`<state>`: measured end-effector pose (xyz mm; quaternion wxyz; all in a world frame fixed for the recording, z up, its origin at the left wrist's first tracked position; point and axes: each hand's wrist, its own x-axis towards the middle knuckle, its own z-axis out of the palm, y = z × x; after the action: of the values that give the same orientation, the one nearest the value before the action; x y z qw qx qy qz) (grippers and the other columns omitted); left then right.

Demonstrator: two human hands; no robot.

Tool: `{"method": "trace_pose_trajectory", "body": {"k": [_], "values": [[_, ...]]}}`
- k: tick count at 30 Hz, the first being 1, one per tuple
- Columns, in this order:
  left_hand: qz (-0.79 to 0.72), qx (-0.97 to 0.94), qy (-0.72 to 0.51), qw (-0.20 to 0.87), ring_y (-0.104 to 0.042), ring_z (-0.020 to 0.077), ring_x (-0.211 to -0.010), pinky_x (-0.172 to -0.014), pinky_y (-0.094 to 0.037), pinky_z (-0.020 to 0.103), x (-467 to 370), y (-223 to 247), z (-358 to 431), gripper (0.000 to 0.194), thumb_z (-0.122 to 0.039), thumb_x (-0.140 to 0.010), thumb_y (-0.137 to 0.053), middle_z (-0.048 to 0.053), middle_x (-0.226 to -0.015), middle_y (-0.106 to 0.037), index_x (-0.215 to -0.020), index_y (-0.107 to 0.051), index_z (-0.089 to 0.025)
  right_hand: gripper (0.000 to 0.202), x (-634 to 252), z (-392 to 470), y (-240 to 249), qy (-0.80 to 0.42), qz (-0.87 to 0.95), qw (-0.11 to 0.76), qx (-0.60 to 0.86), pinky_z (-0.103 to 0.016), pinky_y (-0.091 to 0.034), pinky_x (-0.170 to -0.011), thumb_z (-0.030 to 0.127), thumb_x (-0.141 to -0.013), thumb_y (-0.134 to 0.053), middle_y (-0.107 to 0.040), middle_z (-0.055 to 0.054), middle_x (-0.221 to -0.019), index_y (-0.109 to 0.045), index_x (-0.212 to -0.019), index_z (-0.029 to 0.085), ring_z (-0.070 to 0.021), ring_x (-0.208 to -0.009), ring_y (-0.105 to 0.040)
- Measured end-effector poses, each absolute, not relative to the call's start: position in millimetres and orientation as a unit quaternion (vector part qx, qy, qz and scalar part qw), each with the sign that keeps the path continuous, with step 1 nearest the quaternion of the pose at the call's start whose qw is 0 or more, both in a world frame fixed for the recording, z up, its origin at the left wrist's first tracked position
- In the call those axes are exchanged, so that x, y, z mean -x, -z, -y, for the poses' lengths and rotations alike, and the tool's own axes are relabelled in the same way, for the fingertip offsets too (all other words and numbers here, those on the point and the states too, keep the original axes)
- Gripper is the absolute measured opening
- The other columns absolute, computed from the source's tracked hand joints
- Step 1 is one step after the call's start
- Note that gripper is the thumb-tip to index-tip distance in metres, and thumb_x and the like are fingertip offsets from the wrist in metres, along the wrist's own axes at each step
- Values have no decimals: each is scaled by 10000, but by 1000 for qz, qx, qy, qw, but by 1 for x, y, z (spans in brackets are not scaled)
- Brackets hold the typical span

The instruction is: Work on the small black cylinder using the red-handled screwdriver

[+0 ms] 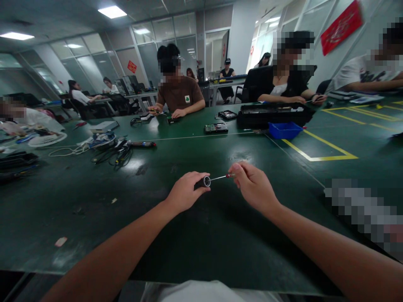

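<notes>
My left hand (186,191) is closed around a short black cylinder (200,183) whose round, light-rimmed open end faces right. Between the thumb and fingers of my right hand (254,184) is a thin screwdriver (220,178) with a metal shaft and some red at its handle. Its shaft points left, and the tip reaches the cylinder's open end; how deep it goes I cannot tell. Most of the handle is hidden by my fingers. Both hands are just above the green tabletop (189,251).
Tangled cables (118,147) lie to the left. Ahead are a circuit board part (215,128), a blue tray (285,130) and a long black casing (270,115). Yellow tape (333,158) marks the right side. A person (182,94) works across the table; others sit around.
</notes>
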<state>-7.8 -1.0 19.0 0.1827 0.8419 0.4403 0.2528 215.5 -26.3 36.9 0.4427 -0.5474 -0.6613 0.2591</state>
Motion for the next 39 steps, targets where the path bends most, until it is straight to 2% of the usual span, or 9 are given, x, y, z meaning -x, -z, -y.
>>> {"method": "trace_pose_trajectory", "body": {"k": [6, 11, 16, 21, 26, 30, 32, 36, 39], "values": [[-436, -844, -255, 180, -601, 225, -1080, -950, -467, 374, 9, -17, 0, 402, -294, -892, -687, 38, -1148, -667, -1283, -613, -244, 257, -217, 31, -40, -209, 713, 433, 511, -296, -438, -619, 306, -989, -419, -642, -32, -846, -543, -1192, 208, -181, -720, -604], [-429, -848, -250, 182, -593, 219, -1098, -961, -465, 371, 11, -14, -1, 406, -288, -892, -686, 31, -1174, -661, -1289, -609, -250, 330, -217, 31, -42, -201, 726, 396, 525, -296, -382, -542, 404, -1023, -350, -606, -4, -695, -623, -1027, 220, -166, -573, -551], [-436, -844, -254, 184, -594, 225, -1087, -954, -461, 378, 11, -16, 0, 403, -280, -887, -693, 35, -1161, -665, -1281, -615, -245, 287, -217, 30, -40, -232, 701, 422, 526, -306, -436, -606, 342, -1001, -387, -660, -32, -846, -541, -1208, 218, -185, -689, -603], [-441, -840, -254, 189, -594, 221, -1081, -944, -460, 378, 12, -18, 0, 395, -279, -894, -685, 29, -1151, -666, -1281, -615, -246, 378, -218, 26, -39, -239, 703, 390, 545, -313, -409, -559, 459, -1016, -327, -611, -16, -710, -620, -970, 225, -183, -605, -564], [-442, -837, -261, 189, -601, 215, -1078, -950, -461, 368, 12, -17, -2, 395, -271, -887, -693, 31, -1153, -667, -1274, -619, -239, 308, -217, 24, -34, -249, 707, 408, 521, -340, -477, -640, 392, -1001, -387, -662, -61, -900, -522, -1212, 213, -207, -739, -618], [-446, -833, -269, 188, -610, 214, -1064, -944, -463, 361, 13, -18, -2, 383, -261, -884, -695, 36, -1142, -670, -1259, -628, -230, 305, -217, 26, -32, -251, 712, 425, 499, -361, -495, -759, 363, -987, -440, -651, -60, -947, -489, -1251, 218, -216, -873, -633], [-445, -835, -264, 188, -610, 219, -1059, -935, -466, 364, 13, -19, -1, 383, -270, -888, -689, 39, -1137, -670, -1264, -627, -236, 293, -218, 25, -33, -267, 703, 415, 512, -343, -486, -698, 409, -1003, -401, -641, -30, -830, -544, -1179, 223, -203, -775, -629], [-442, -839, -255, 191, -610, 218, -1050, -923, -469, 361, 13, -18, -1, 385, -279, -887, -690, 32, -1130, -668, -1265, -628, -245, 467, -218, 22, -38, -237, 701, 374, 558, -331, -428, -592, 486, -1016, -302, -608, -22, -664, -664, -915, 208, -195, -618, -588], [-440, -842, -250, 188, -610, 219, -1049, -924, -470, 360, 12, -17, -1, 383, -286, -886, -691, 30, -1124, -669, -1262, -631, -248, 401, -218, 22, -40, -223, 712, 367, 556, -328, -429, -593, 433, -1010, -340, -658, -39, -750, -656, -1090, 200, -201, -646, -599]]}}
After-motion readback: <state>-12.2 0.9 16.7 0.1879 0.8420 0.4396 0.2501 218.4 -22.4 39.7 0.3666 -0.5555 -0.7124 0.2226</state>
